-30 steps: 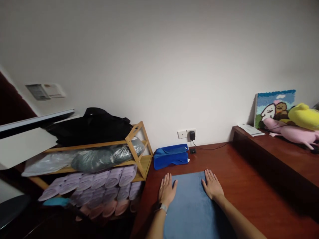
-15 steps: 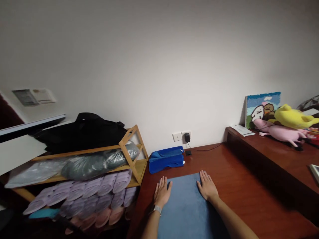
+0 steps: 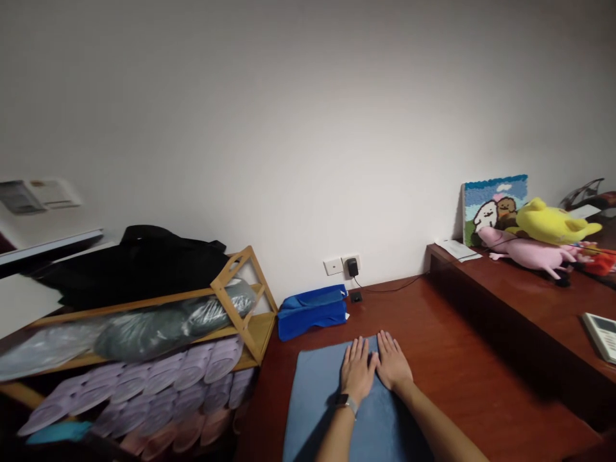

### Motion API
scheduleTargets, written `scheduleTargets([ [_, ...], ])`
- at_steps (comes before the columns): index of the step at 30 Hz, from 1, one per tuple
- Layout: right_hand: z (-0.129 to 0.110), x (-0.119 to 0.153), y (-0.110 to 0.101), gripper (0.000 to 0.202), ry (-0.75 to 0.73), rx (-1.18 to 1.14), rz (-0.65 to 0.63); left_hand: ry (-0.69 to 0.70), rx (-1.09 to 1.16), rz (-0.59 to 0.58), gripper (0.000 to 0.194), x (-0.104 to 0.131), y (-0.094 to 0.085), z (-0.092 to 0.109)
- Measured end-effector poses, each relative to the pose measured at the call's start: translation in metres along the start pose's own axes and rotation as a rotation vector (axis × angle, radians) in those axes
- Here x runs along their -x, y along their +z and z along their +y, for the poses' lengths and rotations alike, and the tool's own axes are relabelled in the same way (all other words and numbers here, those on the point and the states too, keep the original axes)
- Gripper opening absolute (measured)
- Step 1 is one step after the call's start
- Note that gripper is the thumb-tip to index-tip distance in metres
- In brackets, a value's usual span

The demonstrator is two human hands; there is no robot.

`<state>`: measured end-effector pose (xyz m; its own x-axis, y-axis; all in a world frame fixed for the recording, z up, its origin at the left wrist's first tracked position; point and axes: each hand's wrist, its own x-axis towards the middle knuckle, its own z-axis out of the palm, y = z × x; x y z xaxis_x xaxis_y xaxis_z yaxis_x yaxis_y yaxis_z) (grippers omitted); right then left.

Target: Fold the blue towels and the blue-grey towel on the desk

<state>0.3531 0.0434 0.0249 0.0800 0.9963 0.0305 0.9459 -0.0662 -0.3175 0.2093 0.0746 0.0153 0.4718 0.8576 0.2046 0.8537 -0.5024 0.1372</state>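
Both hands lie flat, palms down, on a blue towel [image 3: 317,398] spread on the red-brown bench [image 3: 462,359]. The left hand [image 3: 357,373] and the right hand [image 3: 392,364] sit side by side near the towel's far right corner, thumbs touching or nearly so, fingers straight, close together and pointing toward the wall. Neither hand grips anything; each is open and pressed on the cloth. The forearms run in from the lower edge, and the left wrist wears a watch [image 3: 345,402]. Beyond the towel, near the wall, lies a folded bright blue cloth [image 3: 312,311] below a wall socket with a black plug [image 3: 353,266]. A wooden shoe rack [image 3: 240,301] with slippers stands at the left. On the raised ledge at the right rest a yellow plush toy [image 3: 548,223] and a pink plush toy [image 3: 527,250].
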Motion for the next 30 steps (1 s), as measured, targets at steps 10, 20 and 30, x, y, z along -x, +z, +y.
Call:
scheduleTargets([
  [10, 0.005, 0.001, 0.012, 0.076, 0.029, 0.022, 0.018, -0.365, -0.086, 0.005, 0.075, 0.067, -0.035, -0.154],
  [20, 0.003, -0.002, 0.008, 0.076, 0.052, 0.114, -0.056, -0.383, -0.05, 0.058, 0.075, 0.071, -0.038, -0.145],
  [30, 0.012, 0.011, 0.013, 0.075, 0.02, 0.072, -0.016, -0.379, -0.075, 0.065, 0.071, 0.072, -0.042, -0.147],
])
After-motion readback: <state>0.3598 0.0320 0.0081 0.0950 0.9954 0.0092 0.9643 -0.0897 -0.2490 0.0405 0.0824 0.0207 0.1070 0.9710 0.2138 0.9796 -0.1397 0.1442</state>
